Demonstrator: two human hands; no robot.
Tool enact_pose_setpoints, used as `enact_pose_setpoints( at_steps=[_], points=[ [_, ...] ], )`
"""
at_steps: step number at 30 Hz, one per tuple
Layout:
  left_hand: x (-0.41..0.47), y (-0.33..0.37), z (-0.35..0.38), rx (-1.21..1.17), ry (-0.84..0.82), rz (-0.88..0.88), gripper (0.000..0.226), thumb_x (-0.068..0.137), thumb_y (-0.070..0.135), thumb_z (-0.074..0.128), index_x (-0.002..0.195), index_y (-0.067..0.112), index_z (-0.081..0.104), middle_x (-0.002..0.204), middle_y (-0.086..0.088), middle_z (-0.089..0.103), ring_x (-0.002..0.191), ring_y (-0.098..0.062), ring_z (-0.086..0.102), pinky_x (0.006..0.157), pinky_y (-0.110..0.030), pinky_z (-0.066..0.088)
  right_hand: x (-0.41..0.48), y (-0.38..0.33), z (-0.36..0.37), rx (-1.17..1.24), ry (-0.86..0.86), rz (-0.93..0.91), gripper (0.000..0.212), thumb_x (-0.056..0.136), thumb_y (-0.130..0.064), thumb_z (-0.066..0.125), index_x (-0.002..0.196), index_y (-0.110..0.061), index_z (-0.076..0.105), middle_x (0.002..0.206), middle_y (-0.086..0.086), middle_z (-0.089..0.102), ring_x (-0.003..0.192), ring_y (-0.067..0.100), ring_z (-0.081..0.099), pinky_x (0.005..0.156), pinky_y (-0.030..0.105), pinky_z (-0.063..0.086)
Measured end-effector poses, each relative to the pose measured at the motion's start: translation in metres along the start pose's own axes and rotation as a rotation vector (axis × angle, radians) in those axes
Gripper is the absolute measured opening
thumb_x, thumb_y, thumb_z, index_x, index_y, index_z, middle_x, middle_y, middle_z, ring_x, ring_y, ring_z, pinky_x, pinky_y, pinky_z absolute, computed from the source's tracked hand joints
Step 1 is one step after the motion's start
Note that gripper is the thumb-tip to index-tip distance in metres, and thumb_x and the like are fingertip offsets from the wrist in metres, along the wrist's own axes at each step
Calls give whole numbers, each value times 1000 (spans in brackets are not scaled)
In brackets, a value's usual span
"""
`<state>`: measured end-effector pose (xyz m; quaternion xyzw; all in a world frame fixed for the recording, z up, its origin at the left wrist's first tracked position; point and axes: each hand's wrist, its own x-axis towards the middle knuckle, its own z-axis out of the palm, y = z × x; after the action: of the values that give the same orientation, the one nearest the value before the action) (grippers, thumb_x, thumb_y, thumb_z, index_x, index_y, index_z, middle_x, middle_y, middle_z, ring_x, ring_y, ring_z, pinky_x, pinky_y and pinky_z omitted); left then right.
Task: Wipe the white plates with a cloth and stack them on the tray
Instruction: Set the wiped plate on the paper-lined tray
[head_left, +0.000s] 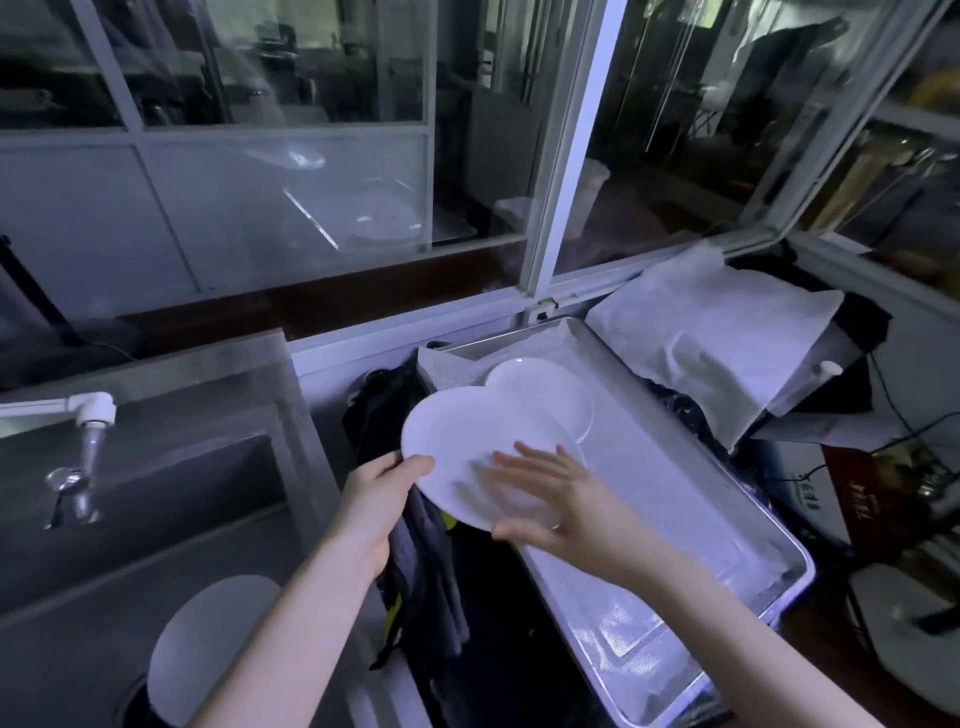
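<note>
Nearest, down-left of the left hand, a pale round disc (208, 639) sits in the steel sink basin (156, 493); can't tell if it's a plate. A dark grey cloth with a yellow-green bit (431, 561) hangs just below the left hand, between sink and tray, draped over dark stuff on the surface. Left hand (384, 499) grips the near-left rim of a round white ceramic plate (457, 441), thumb on top, fingers curled under the edge. The plate is held up and tilted, not resting on anything, and overlaps the tray's left edge. Right hand (550, 499) lies flat on the plate's face with fingers spread and straight, thumb at the near rim. It is motion-blurred; a pale patch shows under the fingers, can't tell if that's a cloth. Right of and under the right hand runs a long rectangular metal tray with a white lining (649, 493). Just beyond the held plate, a second white round plate (540, 395) lies flat in the tray's far end. Further right, a crumpled white sheet (717, 332) covers a dark object. Far left of the left hand, a white tap (93, 408) juts over the sink. Behind everything, a white-framed glass window (566, 156).
</note>
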<state>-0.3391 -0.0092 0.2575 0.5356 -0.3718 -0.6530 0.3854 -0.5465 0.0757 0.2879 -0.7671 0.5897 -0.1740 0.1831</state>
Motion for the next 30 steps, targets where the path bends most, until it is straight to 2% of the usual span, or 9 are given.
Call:
enact_pose_setpoints(
  at_steps=[4, 6, 8, 10, 12, 18, 21, 23, 30],
  points=[
    [19, -17, 29, -33, 50, 9, 17, 85, 16, 71, 101, 12, 76, 96, -4, 77, 95, -21, 71, 87, -35, 53, 8, 70, -23, 238, 456, 370, 40, 92, -43, 67, 128, -24, 65, 122, -8, 60, 106, 6, 58, 89, 19, 43],
    [26, -24, 50, -47, 77, 17, 16, 86, 15, 70, 101, 12, 76, 98, -4, 77, 96, -20, 71, 91, -37, 53, 20, 105, -30, 472, 403, 562, 30, 94, -28, 68, 123, -21, 66, 106, -1, 62, 80, 6, 63, 70, 18, 50],
    [35, -28, 71, -42, 91, 37, 13, 88, 14, 69, 99, 11, 76, 95, -4, 77, 90, -17, 73, 82, -32, 54, 30, 135, -31, 677, 317, 625, 29, 93, -15, 68, 121, -17, 68, 94, 3, 67, 68, 10, 65, 71, 33, 60],
    [46, -33, 88, -27, 117, 43, 13, 90, 13, 67, 100, 11, 75, 94, -3, 78, 85, -14, 73, 74, -28, 53, 37, 160, -30, 783, 291, 671, 37, 88, -3, 68, 124, -13, 67, 99, 12, 70, 78, 26, 68, 85, 49, 59],
    [59, -36, 101, 19, 113, 45, 14, 92, 14, 66, 103, 14, 74, 97, 1, 77, 91, -11, 72, 75, -24, 53, 45, 183, -30, 839, 303, 703, 41, 83, 4, 67, 121, -11, 69, 102, 16, 71, 82, 31, 66, 89, 52, 57],
    [107, -41, 136, 75, 145, -29, 10, 85, 21, 74, 92, 15, 75, 91, 1, 77, 82, -15, 73, 65, -23, 53, 79, 241, -31, 989, 359, 702, 39, 81, 6, 67, 102, -25, 77, 81, -5, 76, 71, 14, 67, 72, 30, 58],
    [132, -46, 146, 119, 260, -81, 15, 72, 24, 72, 82, 12, 70, 76, 1, 70, 73, -16, 64, 70, -30, 47, 95, 265, -30, 1036, 380, 682, 42, 81, 5, 68, 92, -34, 78, 81, -4, 75, 72, 15, 66, 75, 34, 58],
    [146, -49, 152, 130, 267, -111, 8, 75, 17, 67, 80, 17, 73, 74, -1, 70, 73, -16, 62, 70, -30, 47, 106, 282, -28, 1053, 376, 682, 42, 81, 7, 67, 94, -31, 77, 85, 3, 74, 74, 18, 65, 78, 38, 57],
    [176, -65, 170, 338, 325, 27, 42, 84, 1, 58, 68, 37, 71, 69, 20, 69, 64, 2, 57, 60, -8, 42, 133, 321, -7, 990, 335, 748, 42, 81, 5, 68, 112, -22, 75, 85, 2, 68, 68, 17, 60, 71, 32, 55]
  ],
)
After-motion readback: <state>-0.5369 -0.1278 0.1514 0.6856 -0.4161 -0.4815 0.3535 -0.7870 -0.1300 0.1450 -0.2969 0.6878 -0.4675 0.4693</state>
